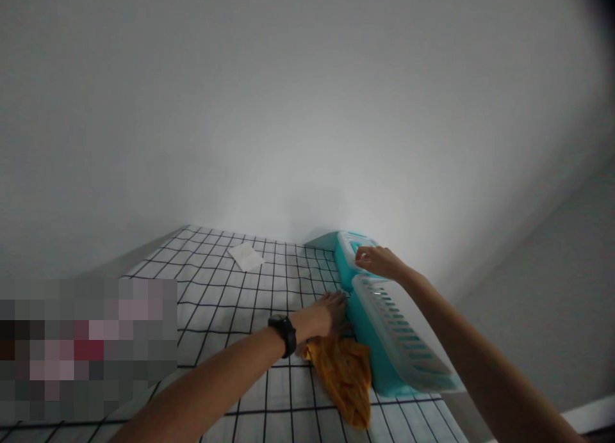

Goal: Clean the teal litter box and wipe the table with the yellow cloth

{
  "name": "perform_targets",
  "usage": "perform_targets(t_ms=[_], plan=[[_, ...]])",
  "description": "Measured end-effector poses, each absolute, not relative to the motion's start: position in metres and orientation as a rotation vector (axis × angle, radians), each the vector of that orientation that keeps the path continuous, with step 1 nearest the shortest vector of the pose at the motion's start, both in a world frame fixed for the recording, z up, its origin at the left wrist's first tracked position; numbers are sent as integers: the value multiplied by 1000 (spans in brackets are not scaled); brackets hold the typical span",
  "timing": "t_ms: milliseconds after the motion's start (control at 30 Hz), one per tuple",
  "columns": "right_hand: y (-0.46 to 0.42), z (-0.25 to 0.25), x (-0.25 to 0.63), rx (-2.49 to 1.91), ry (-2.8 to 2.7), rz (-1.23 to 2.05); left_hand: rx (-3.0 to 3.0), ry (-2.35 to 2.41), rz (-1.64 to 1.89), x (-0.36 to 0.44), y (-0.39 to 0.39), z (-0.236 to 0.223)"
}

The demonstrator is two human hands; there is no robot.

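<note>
My left hand [335,312], with a black watch [284,334] on the wrist, reaches low over the table beside the front teal basket [368,340]. Its fingers are stretched out and a little blurred. Just below that hand an orange-brown cloth [342,372] lies crumpled; whether the hand touches it, I cannot tell. My right hand [377,260] is over the back teal basket [343,264], fingers curled together. What these fingers hold, if anything, is hidden. A whitish slotted lid [408,340] covers the front basket, partly behind my right forearm.
The table has a white cloth with a black grid [225,315]. A white square sheet [246,257] lies toward its back. Pale walls [288,110] rise behind and to the right. A blurred-out patch hides the lower left.
</note>
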State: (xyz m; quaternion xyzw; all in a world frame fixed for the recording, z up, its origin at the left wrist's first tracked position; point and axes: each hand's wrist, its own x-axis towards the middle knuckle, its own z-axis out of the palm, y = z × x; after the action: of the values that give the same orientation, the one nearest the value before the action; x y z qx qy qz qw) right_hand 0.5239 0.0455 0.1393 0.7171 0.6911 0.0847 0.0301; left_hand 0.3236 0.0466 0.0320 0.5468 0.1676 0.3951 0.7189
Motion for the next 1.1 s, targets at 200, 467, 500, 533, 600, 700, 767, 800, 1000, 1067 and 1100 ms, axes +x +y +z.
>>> perform_targets(t_ms=[200,467,500,533,600,700,767,800,1000,1067,1100], plan=[[48,136,528,2217,2127,284,1795,306,817,340,58,7],[48,135,527,2222,2118,327,2494,238,642,323,94,-7],[48,134,527,2223,2118,330,2595,234,613,319,97,-5],[48,134,527,2223,2120,331,2690,233,584,316,100,-2],[49,134,527,2220,2127,331,2860,250,520,313,105,3],[50,133,528,2214,2143,330,3058,311,414,313,109,7],[50,133,529,2211,2155,329,3149,353,368,316,109,7],[49,133,530,2209,2161,329,3182,366,356,317,109,7],[47,131,535,2143,2224,309,3174,447,421,315,105,11],[48,130,539,2116,2239,319,3086,546,490,315,106,14],[49,129,540,2106,2250,322,3026,612,533,316,108,17]])
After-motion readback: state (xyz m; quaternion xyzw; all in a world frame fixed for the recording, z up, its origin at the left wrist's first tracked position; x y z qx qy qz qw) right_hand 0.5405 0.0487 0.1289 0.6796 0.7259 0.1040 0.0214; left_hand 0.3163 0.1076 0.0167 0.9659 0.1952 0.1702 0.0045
